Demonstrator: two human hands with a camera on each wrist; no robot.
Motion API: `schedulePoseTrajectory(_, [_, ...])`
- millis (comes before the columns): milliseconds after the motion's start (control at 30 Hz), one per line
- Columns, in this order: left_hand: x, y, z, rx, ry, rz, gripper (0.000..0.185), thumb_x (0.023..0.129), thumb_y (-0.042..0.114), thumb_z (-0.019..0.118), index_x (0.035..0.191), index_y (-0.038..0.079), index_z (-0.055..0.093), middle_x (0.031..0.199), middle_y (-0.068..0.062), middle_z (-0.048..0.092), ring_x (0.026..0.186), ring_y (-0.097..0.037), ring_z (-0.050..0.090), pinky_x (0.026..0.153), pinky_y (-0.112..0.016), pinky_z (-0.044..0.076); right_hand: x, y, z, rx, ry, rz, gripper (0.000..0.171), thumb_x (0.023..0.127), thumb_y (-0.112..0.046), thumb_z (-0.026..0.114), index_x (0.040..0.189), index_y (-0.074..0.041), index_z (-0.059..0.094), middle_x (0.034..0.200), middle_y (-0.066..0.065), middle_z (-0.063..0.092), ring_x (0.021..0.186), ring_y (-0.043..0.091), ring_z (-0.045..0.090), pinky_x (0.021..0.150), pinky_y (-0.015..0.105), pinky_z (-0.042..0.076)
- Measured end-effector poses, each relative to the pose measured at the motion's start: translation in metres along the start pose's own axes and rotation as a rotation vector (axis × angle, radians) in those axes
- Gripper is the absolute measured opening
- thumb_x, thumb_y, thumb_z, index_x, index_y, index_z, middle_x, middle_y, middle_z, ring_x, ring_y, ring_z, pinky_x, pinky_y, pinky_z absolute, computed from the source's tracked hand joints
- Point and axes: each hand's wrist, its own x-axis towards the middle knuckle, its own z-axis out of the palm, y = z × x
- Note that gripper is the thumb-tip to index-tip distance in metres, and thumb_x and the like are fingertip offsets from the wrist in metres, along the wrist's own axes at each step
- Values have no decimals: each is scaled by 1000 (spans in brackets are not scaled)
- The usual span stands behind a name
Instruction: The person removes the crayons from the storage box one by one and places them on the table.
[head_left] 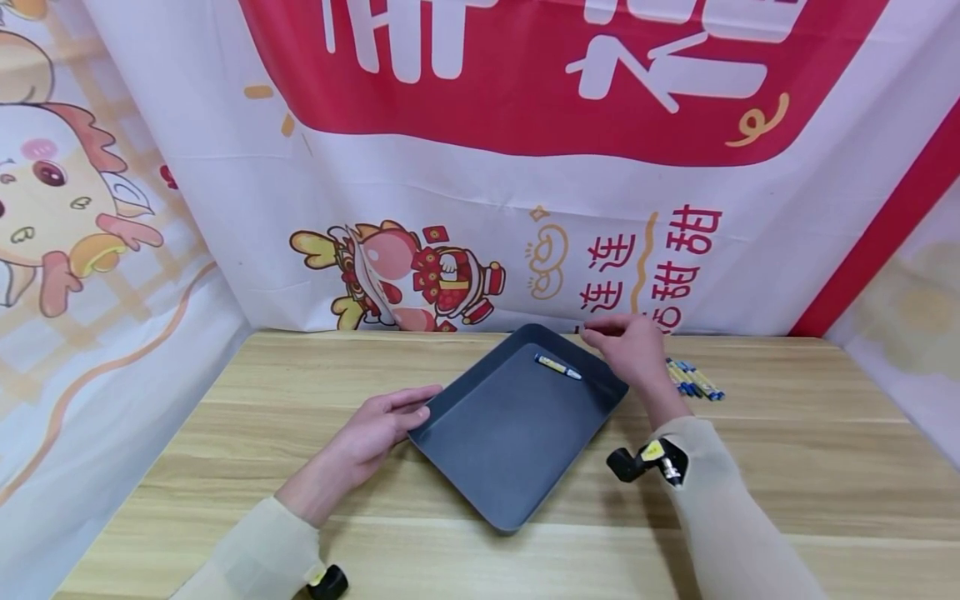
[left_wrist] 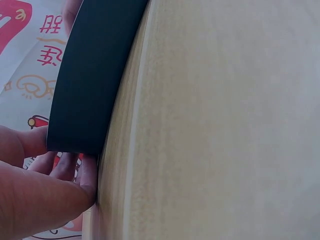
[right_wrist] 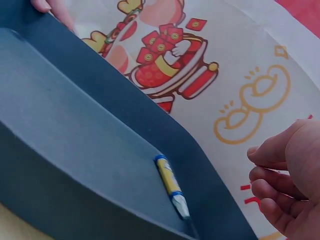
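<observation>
While the tray [head_left: 517, 433] is steadied, one crayon [head_left: 558, 367] is seen inside.

The crayon lies just left of the right hand's [head_left: 628, 348] loosely curled, empty fingers [right_wrist: 270, 172], long axis along the far wall; the left hand [head_left: 382, 421] is pressed, fingers straight, against the near-left corner.

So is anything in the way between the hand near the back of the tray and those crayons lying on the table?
Nothing visible. The right hand hovers over the tray's far corner, and the crayons lie on the bare table just to its right, with only open tabletop between them. One crayon already lies in the tray.
</observation>
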Motion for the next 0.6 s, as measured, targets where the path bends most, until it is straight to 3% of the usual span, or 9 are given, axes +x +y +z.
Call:
schedulePoseTrajectory(233, [0, 0, 0, 1, -2, 5, 44, 109, 13, 57, 154, 11, 57, 161, -14, 54, 140, -22, 59, 125, -46, 42, -1, -5, 19, 2, -18, -22, 27, 102, -26, 72, 125, -12, 79, 126, 13, 77, 119, 32, 67, 107, 51, 53])
schedulePoseTrajectory(600, [2, -2, -1, 3, -2, 19, 45, 109, 12, 56, 154, 9, 56, 160, -14, 56, 134, -17, 61, 118, -38, 48, -6, -12, 32, -50, -33, -54, 26, 102, -21, 72, 125, -10, 78, 124, 14, 77, 114, 32, 69, 101, 49, 57])
